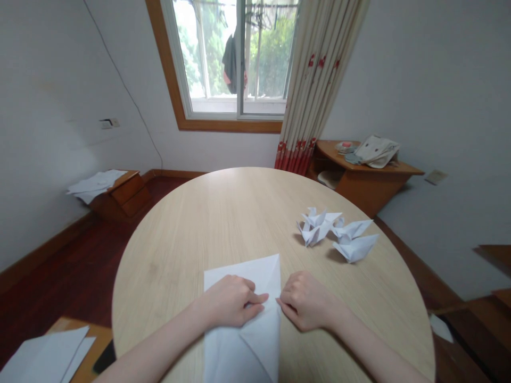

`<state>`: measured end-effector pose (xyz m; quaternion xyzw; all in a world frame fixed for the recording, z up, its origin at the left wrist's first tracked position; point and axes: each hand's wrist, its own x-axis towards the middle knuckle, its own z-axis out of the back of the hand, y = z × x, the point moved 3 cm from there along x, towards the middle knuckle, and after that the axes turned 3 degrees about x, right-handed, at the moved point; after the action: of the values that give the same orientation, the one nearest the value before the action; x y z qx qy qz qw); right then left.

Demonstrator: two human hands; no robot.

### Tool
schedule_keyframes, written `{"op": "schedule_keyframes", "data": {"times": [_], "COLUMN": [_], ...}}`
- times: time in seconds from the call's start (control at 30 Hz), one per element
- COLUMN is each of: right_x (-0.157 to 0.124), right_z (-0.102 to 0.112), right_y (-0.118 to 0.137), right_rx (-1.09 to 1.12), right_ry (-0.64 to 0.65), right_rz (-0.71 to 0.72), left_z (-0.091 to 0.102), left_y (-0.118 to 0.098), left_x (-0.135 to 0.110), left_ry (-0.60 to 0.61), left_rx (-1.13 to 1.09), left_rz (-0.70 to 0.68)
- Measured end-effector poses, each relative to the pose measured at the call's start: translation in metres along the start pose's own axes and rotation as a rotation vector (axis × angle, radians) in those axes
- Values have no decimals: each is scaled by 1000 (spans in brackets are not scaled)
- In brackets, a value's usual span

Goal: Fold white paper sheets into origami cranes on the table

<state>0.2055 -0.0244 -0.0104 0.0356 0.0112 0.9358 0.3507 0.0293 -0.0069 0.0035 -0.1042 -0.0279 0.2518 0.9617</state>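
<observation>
A white sheet of paper [239, 351] with crease lines and a folded flap lies on the round table, close to me. My left hand [233, 300] rests on the paper, its fingers curled and its thumb and forefinger close together at the fold near the right side. At the paper's right edge, my right hand [305, 300] is closed, thumb and forefinger pinched at the edge. What lies under the curled fingers of both hands is hidden. Beyond my right hand stand several folded white paper birds [357, 247], grouped on the table.
The round wooden table [175, 239] fills the middle. More white sheets [43, 354] lie on a surface at the lower left, beside a dark object. A small cabinet [130, 194] holds papers at the left. A corner desk [371, 183] stands behind on the right, below the curtain [315, 80].
</observation>
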Motion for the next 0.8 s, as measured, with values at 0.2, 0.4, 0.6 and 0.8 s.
{"op": "schedule_keyframes", "data": {"times": [0.2,0.4,0.6,0.8], "right_x": [1,3,6,8], "right_z": [0,0,-3,-3], "right_y": [-10,-20,-31,-41], "right_rx": [4,42,32,3], "right_ry": [-29,-34,-44,-66], "right_rz": [-80,-160,-222,-295], "left_z": [-1,-2,-3,-2], "left_y": [1,3,3,2], "left_x": [0,1,1,0], "left_ry": [-18,-23,-24,-36], "left_rx": [-18,-32,-34,-45], "left_rz": [-12,-26,-27,-33]}}
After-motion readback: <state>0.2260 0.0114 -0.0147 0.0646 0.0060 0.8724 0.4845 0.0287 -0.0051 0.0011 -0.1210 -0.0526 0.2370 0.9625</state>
